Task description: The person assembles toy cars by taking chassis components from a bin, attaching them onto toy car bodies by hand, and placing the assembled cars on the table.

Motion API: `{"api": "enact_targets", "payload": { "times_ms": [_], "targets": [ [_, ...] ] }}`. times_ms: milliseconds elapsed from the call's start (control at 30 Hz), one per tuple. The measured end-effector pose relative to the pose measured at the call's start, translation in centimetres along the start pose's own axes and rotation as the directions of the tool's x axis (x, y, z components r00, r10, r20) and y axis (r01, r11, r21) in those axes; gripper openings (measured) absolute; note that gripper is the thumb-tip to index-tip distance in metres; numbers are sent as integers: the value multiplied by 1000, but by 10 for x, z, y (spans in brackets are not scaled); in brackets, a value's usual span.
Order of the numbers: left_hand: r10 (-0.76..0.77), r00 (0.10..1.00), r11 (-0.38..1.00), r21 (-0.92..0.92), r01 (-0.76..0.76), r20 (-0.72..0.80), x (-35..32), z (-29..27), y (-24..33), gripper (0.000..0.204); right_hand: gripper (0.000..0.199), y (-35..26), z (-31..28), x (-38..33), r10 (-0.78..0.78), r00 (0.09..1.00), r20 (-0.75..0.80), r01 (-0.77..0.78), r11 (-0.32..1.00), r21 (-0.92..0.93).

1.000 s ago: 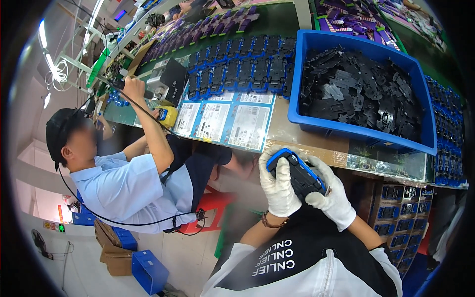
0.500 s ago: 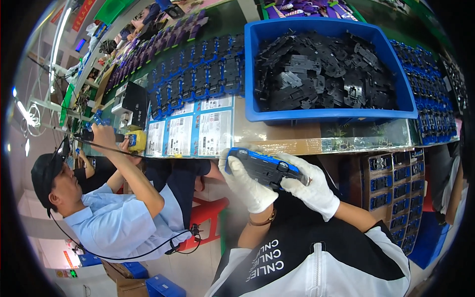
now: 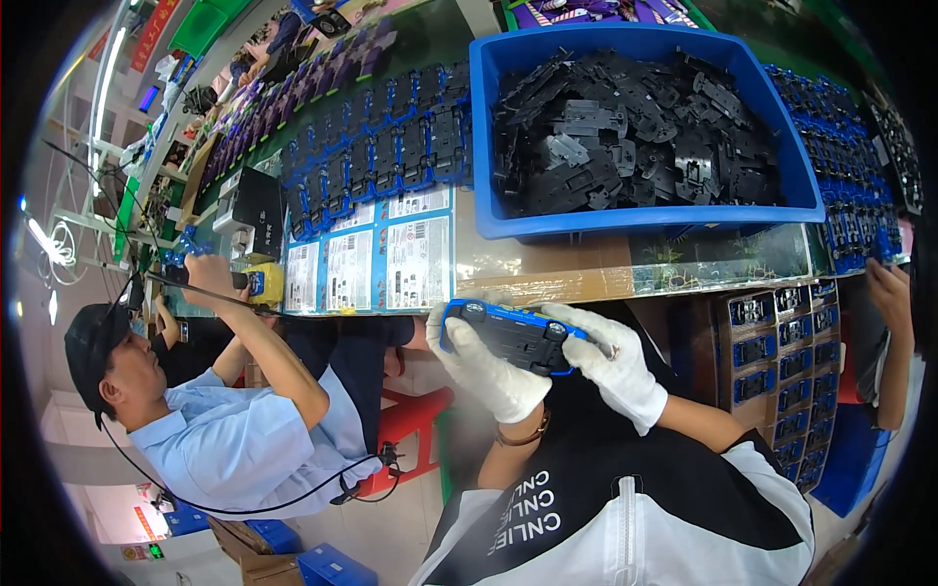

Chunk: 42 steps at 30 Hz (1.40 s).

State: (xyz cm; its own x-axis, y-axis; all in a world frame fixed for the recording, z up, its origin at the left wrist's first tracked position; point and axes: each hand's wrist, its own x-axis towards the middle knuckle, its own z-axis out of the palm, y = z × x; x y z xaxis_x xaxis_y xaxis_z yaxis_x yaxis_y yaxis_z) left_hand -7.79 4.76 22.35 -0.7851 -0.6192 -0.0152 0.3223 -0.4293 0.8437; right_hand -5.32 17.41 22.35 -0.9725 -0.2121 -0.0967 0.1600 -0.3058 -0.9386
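Note:
A blue toy car (image 3: 513, 338) with its black underside turned up is held between my two white-gloved hands, just off the table's front edge. My left hand (image 3: 486, 373) is closed round the car's left end, its thumb along the near side. At the other end, my right hand (image 3: 616, 363) grips the car by its right edge, with fingers along the far side and the thumb by the corner. Wheels show at both ends of the underside. The car's upper side faces away and is hidden.
A large blue bin (image 3: 655, 223) of black chassis plates stands on the table. Rows of blue car bodies (image 3: 391, 146) lie left of it, more at its right. Below the table edge at right is a divided carton (image 3: 772, 376) of cars. A person in light blue (image 3: 234, 430) works at left.
My right thumb has moved off the black underside toward the car's right end. At the far right, another person's hand has come in by the rows of cars. The view has shifted slightly.

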Motion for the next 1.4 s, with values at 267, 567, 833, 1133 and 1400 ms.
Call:
{"api": "enact_targets", "payload": {
  "times_ms": [267,567,833,1133,1400],
  "targets": [
    [87,996,993,83,-88,22,-20,13,2,56,43,7,-3,-7,-41,996,-78,43,999,24],
    [-281,914,922,-184,342,292,-11,-16,-5,58,43,3,3,-9,-205,976,-71,203,978,-42],
    [-43,994,984,178,26,96,-13,-14,-17,52,47,3,-7,5,-15,1000,23,18,991,-129],
    [-150,909,693,697,-183,388,133,-10,-39,52,31,-12,-55,-13,-155,973,-171,95,944,-317],
    [-31,799,327,762,-560,600,162,-5,-60,39,63,-37,-68,-24,-189,961,-204,218,968,126]
  ]
}}
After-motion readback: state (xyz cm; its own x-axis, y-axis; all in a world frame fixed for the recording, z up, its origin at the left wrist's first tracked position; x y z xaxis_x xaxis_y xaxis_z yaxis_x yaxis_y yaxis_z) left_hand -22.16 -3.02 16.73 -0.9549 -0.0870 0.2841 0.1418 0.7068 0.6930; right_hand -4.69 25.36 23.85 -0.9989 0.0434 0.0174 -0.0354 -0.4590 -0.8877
